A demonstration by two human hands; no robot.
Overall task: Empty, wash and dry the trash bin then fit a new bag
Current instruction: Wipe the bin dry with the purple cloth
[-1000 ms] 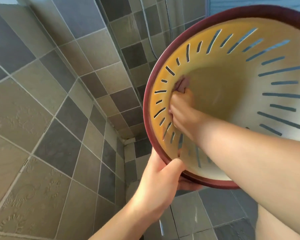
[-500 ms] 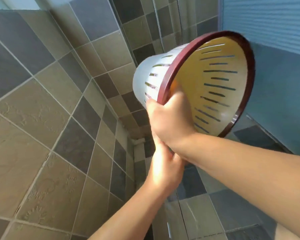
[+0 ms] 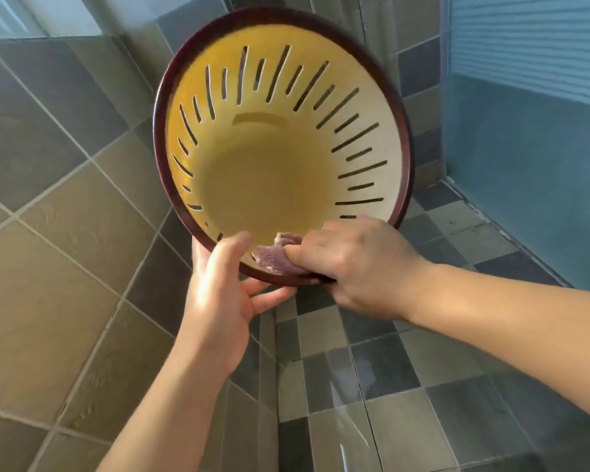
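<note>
Against the tiled wall [image 3: 65, 206] of the shower corner we hold the trash bin [image 3: 263, 185] up off the floor, tipped so its open mouth faces us and its slotted sides and bare base are in plain sight. Our left hand [image 3: 218, 294] grips the lower edge of the dark red rim [image 3: 407, 158], thumb hooked over the inside lip and fingers curled beneath it. Our right hand [image 3: 358, 264] is bunched around a purplish cloth [image 3: 275, 257], pressing it against the inner wall just inside the rim, close beside the left thumb. We judge this to be the drying or wiping stage, with the new bag not yet fitted.

Several things could go wrong from here. The bin hangs from one small hold on its rim, so a hard push with the cloth could twist it out of our left hand and drop it onto the floor tiles [image 3: 382, 369], which seem to carry a wet sheen. The cloth could snag in the narrow slots as we wipe across them. We might also leave moisture in the base and slots if we work only near the rim, and a bag fitted over a damp bin would trap that water.
</note>
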